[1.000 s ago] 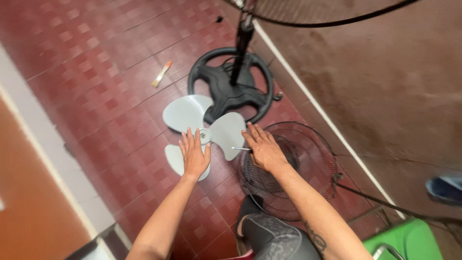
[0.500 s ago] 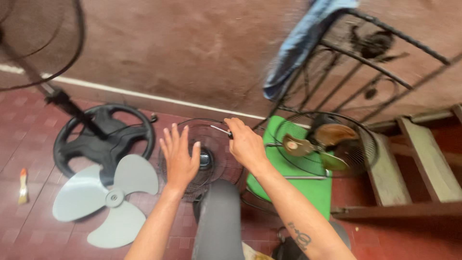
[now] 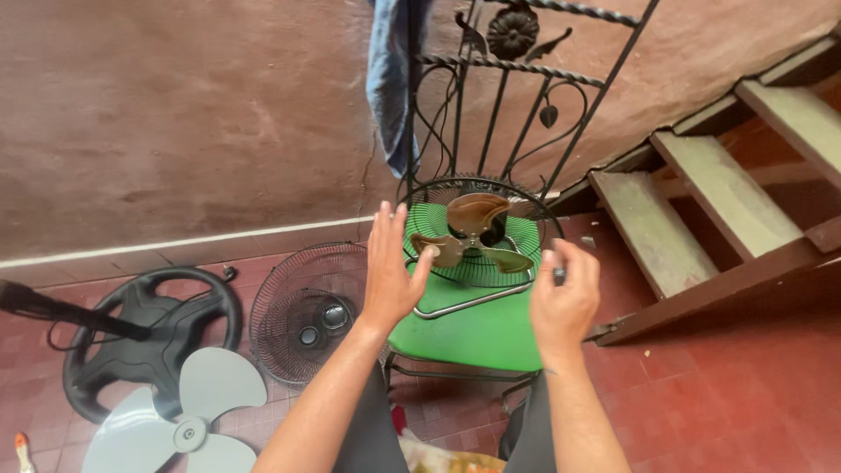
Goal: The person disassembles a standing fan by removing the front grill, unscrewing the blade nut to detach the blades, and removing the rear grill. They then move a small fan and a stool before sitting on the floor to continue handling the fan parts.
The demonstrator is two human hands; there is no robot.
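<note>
Both hands are empty, left hand [image 3: 390,271] spread, right hand [image 3: 565,302] loosely curled, near the brown fan blade [image 3: 473,232], whose edges could nick fingers.

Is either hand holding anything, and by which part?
Left hand is open, holding nothing. Right hand is curled; whether it holds anything cannot be told.
</note>
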